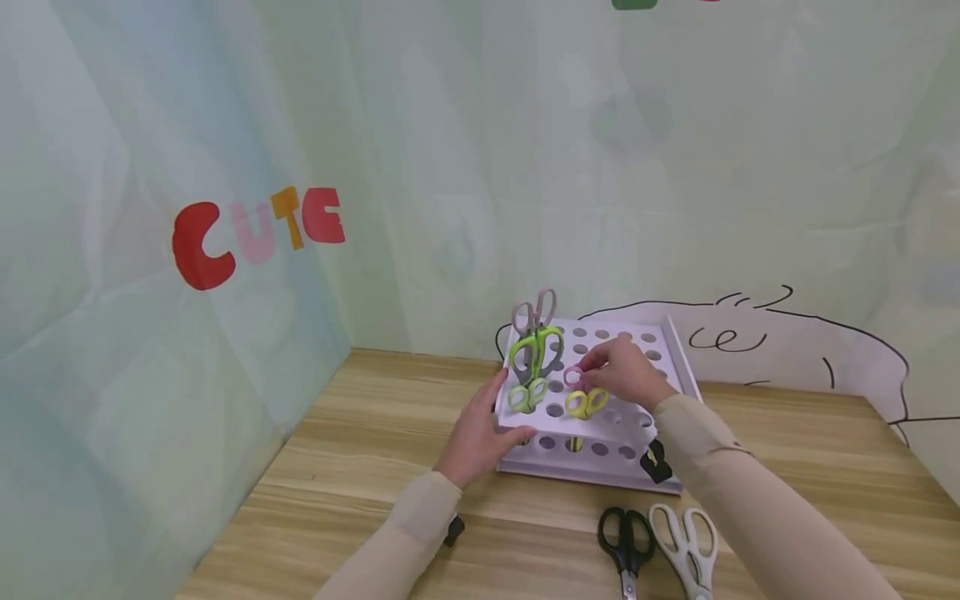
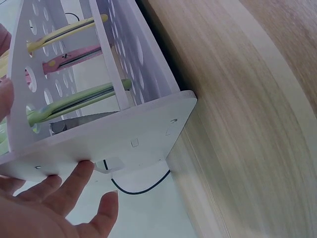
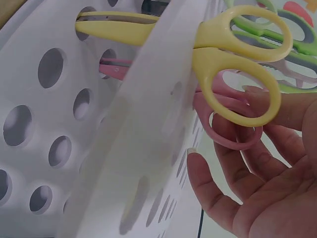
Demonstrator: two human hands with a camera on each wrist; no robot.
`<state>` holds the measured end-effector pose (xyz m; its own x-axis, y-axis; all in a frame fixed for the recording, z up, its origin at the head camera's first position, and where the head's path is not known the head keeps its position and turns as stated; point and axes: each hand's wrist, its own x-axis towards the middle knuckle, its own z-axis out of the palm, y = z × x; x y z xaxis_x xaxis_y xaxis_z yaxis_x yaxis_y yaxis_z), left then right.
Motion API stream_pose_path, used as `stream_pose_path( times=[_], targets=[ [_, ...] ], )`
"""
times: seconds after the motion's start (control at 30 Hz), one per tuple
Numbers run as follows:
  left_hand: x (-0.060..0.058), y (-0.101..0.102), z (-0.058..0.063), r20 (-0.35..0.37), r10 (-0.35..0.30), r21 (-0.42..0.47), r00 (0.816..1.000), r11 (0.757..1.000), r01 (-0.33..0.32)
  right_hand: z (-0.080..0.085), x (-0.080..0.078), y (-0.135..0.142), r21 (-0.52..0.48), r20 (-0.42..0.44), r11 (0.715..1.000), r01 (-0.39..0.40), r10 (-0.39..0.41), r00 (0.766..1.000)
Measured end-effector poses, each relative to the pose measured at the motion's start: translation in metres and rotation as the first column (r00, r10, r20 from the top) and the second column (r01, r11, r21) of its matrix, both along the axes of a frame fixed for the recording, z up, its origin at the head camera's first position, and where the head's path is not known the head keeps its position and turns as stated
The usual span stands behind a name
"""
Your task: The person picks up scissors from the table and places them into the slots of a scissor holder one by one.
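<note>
A white two-tier rack with round holes (image 1: 592, 477) holds several scissors, handles up. My right hand (image 1: 626, 372) pinches the handle of the pink scissors (image 3: 233, 141), whose blades pass down through the holes. Just in front stand yellow scissors (image 1: 587, 403); in the right wrist view, their handle (image 3: 277, 44) partly covers the pink one. Pale green scissors (image 1: 528, 395), bright green-and-grey scissors (image 1: 537, 350) and greyish-pink scissors (image 1: 534, 315) line the rack's left side. Against that side rests my left hand (image 1: 477, 433), fingertips touching the side panel (image 2: 133, 141) and thumb at the front.
Black scissors (image 1: 626, 542) and white scissors (image 1: 686, 546) lie on the wooden table (image 1: 337, 467) in front. A black object (image 1: 656, 462) is at the rack's front right corner, and another dark piece (image 1: 454, 530) shows beside the left sleeve. A printed cloth (image 1: 465, 167) hangs behind.
</note>
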<state>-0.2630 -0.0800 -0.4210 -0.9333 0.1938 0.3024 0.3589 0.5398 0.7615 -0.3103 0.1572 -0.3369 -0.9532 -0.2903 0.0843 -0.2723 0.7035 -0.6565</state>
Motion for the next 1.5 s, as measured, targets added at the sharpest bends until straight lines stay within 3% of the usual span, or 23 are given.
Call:
stream_pose_path(
  times=[0.2, 0.43, 0.63, 0.77, 0.93, 1.07, 1.23, 1.5],
  targets=[
    [-0.002, 0.005, -0.005, -0.005, -0.003, 0.003, 1.0, 1.0, 0.003, -0.005, 0.001, 0.005, 0.007, 0.013, 1.0, 0.021, -0.021, 1.0],
    [-0.006, 0.004, -0.007, -0.034, 0.001, -0.002, 0.999, 1.0, -0.001, 0.003, 0.011, 0.012, -0.048, -0.104, 0.997, 0.055, -0.059, 0.993],
    [-0.007, 0.001, -0.006, -0.001, 0.018, 0.009, 1.0, 1.0, -0.018, 0.021, 0.028, 0.028, -0.101, -0.186, 0.978, 0.181, -0.198, 0.962],
    [-0.008, 0.002, -0.005, 0.025, 0.027, 0.013, 0.999, 1.0, -0.027, 0.035, 0.041, 0.041, -0.159, -0.189, 0.955, 0.252, -0.28, 0.941],
    [-0.009, 0.004, -0.005, 0.02, 0.024, 0.009, 0.999, 1.0, -0.024, 0.045, 0.064, 0.054, -0.237, -0.212, 0.926, 0.295, -0.345, 0.914],
    [-0.008, 0.004, -0.005, 0.006, 0.011, 0.019, 1.0, 1.0, -0.011, 0.039, 0.087, 0.059, -0.24, -0.246, 0.928, 0.285, -0.342, 0.907],
    [-0.009, 0.003, -0.007, -0.017, 0.01, 0.009, 1.0, 1.0, -0.01, 0.021, 0.114, 0.057, -0.158, -0.245, 0.951, 0.265, -0.297, 0.923],
    [-0.01, 0.005, -0.007, -0.005, 0.002, 0.013, 1.0, 1.0, -0.002, -0.007, 0.133, 0.055, -0.054, -0.142, 0.974, 0.222, -0.228, 0.963]
  ],
)
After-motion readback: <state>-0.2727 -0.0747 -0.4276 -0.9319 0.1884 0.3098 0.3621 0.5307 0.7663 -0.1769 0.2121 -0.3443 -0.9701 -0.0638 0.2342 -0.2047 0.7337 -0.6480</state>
